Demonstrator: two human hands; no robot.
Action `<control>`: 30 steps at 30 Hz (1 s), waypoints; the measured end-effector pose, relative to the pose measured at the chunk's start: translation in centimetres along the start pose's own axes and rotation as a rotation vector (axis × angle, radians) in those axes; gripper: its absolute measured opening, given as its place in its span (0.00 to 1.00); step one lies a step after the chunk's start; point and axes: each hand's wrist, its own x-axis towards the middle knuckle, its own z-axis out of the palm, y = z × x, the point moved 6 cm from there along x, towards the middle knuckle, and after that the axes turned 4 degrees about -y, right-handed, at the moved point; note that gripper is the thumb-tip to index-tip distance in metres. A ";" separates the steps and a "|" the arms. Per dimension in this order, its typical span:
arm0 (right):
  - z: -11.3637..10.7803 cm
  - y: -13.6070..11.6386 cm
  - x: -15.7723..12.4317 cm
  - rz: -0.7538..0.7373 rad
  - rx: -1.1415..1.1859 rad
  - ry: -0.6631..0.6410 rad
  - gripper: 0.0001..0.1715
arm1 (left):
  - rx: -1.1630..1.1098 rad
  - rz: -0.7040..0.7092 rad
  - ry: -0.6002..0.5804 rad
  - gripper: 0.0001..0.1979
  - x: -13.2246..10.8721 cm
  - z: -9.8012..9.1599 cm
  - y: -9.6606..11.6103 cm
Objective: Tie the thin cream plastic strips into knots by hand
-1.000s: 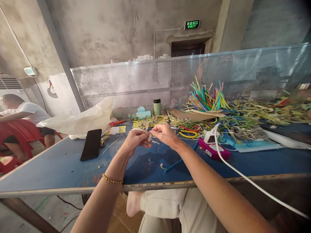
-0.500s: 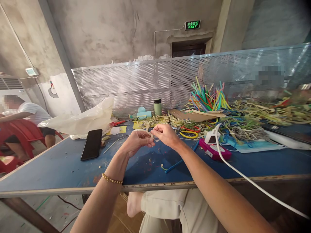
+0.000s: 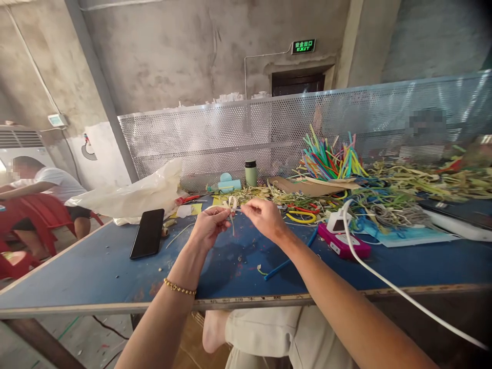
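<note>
Above the blue table, my left hand [image 3: 212,223] pinches a pale, looped strip [image 3: 232,203] that looks like dried plant leaf. A narrow greenish end of it hangs below the fingertips. My right hand [image 3: 266,217] is closed just to the right, thumb and finger pinched on the other end of the pale strip. The two hands are a short gap apart, with the strip spanning it. Below them on the table lies a thin blue stick [image 3: 277,268]. Fine details of the strip are too small to make out.
A black phone [image 3: 147,233] lies left, near a plastic bag [image 3: 134,193] and red-handled pliers [image 3: 187,199]. Behind are a green bottle [image 3: 251,174], leaf scraps and colourful sticks [image 3: 330,156]. A magenta box [image 3: 346,243] with a white cable sits right. A person [image 3: 49,184] sits far left.
My hands have moved slightly apart, and the pale strip now shows as a loop above the left fingertips with an end hanging down. The view has tilted up a little.
</note>
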 end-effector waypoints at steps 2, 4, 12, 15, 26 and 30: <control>1.5 -0.1 -0.2 -0.020 -0.019 -0.119 0.14 | -0.035 0.005 0.015 0.19 0.2 -0.2 -0.2; 2.4 -0.1 -0.4 -0.015 -0.044 -0.165 0.13 | -0.052 0.025 0.003 0.18 0.4 -0.1 -0.4; 2.8 0.1 -0.4 0.060 0.023 -0.169 0.12 | -0.087 0.014 0.026 0.16 0.4 0.2 -0.8; 2.8 0.1 -0.5 0.084 0.035 -0.188 0.10 | -0.100 0.031 0.064 0.16 0.4 -0.1 -0.6; 3.3 0.0 -0.8 0.134 0.036 -0.317 0.07 | -0.158 0.127 0.122 0.19 0.3 -0.8 0.2; 3.4 -0.3 -0.9 0.117 0.027 -0.359 0.07 | -0.165 0.133 0.127 0.17 0.4 -0.9 0.2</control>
